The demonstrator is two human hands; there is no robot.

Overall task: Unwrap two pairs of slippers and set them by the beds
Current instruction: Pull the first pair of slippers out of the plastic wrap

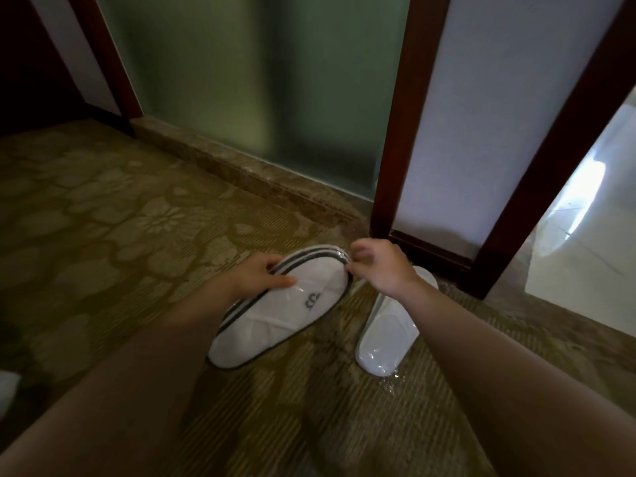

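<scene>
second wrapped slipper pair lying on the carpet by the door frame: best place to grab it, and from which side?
Grip the near rounded end of the wrapped pair on the carpet, coming from above. It lies flat, long axis pointing toward the door frame, and its far end is hidden under the right hand. Loose clear wrap sticks out at the near end, so pinch the slippers' edges, not the film.

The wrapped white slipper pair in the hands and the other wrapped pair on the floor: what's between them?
Head view: only bare patterned carpet separates held pair from floor pair.
</scene>
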